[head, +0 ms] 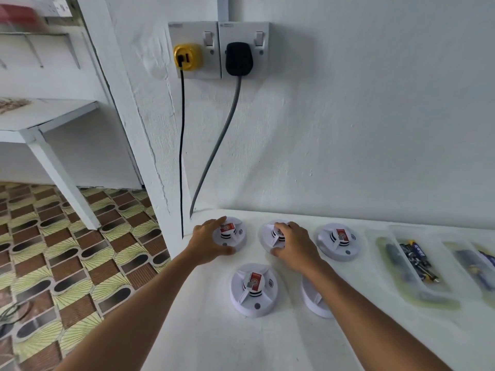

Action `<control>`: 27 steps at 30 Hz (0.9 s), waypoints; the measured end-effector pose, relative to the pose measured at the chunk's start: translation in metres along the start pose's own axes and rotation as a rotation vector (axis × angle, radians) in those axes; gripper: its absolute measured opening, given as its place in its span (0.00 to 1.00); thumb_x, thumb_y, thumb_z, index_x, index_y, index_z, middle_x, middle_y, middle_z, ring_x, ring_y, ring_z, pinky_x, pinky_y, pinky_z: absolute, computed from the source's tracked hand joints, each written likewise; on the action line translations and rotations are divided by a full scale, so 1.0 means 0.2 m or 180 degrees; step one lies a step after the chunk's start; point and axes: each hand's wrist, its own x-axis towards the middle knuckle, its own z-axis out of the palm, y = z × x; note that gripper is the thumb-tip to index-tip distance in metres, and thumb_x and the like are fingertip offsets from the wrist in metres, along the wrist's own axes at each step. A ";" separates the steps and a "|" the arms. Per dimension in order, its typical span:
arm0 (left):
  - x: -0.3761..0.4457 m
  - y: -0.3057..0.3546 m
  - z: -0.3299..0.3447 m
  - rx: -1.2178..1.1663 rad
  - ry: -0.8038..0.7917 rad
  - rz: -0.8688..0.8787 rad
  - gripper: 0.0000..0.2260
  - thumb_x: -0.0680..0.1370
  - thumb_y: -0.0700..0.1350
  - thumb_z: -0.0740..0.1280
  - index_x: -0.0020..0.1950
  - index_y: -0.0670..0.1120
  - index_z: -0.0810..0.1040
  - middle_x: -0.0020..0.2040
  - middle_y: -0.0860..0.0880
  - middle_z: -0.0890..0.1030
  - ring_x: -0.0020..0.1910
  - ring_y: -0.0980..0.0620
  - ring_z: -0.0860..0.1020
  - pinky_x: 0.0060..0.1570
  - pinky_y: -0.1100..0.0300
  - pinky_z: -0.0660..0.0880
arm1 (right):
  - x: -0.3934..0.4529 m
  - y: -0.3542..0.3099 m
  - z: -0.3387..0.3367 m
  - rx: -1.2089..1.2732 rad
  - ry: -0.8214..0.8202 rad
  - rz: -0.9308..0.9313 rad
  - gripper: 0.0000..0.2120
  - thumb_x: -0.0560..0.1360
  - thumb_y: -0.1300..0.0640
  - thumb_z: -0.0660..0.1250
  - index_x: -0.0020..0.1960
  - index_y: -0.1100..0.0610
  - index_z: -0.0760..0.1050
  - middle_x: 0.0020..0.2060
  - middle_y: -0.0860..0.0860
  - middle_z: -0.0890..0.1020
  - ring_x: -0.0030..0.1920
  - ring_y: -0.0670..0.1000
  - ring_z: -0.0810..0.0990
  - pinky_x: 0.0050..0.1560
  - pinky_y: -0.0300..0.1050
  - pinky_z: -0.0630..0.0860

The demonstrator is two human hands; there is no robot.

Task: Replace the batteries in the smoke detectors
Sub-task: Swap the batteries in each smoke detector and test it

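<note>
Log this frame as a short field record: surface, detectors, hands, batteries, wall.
surface: white counter
detectors: five; back row of three, front row of two, front right detector partly hidden by the right forearm
left hand: grips back left detector
right hand: grips back middle detector
untouched: back right detector, front left detector
batteries: in clear trays, right side
wall: yellow plug, black plug, both in sockets

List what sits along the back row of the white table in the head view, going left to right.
Left hand on a smoke detector → right hand on a second detector → third detector untouched → clear tray of batteries.
</note>
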 end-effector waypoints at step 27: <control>0.05 0.76 0.37 -0.1838 -0.0101 0.0245 0.28 0.67 0.59 0.67 0.64 0.48 0.75 0.59 0.43 0.76 0.55 0.42 0.74 0.51 0.51 0.74 | -0.29 0.24 -0.43 0.1867 0.0487 0.0152 0.19 0.78 0.55 0.65 0.68 0.51 0.69 0.65 0.46 0.74 0.59 0.46 0.74 0.58 0.41 0.72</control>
